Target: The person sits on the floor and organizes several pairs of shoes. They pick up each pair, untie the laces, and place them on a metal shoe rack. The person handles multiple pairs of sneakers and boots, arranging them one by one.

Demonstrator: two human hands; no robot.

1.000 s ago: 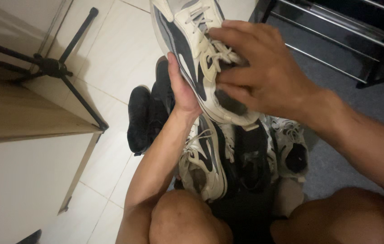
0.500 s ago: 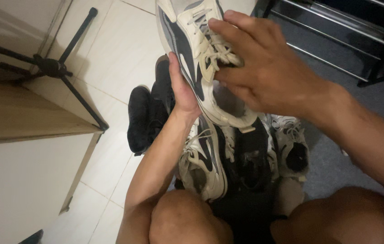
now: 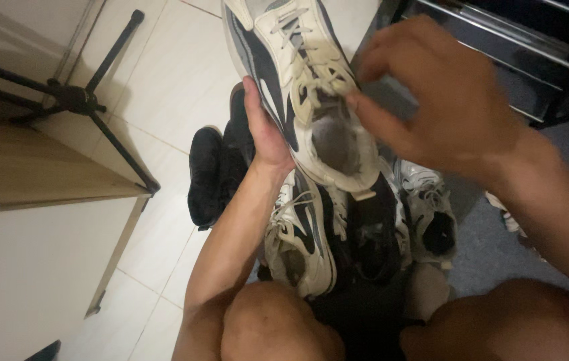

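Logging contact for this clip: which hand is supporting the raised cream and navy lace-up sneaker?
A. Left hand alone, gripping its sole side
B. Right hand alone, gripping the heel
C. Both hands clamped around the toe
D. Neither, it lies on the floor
A: the left hand grips the sole side of the raised cream and navy lace-up sneaker, while the blurred right hand sits by the laces, fingers loose.

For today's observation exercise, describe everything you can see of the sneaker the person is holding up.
The held sneaker is cream with dark navy and grey side panels, cream laces and a greyish lining; it looks like mesh and suede. Its toe points away and runs past the top edge, its opening faces the camera, a small tab at the heel. The left hand grips its side and sole. The blurred right hand has fingertips by the collar; contact is unclear.
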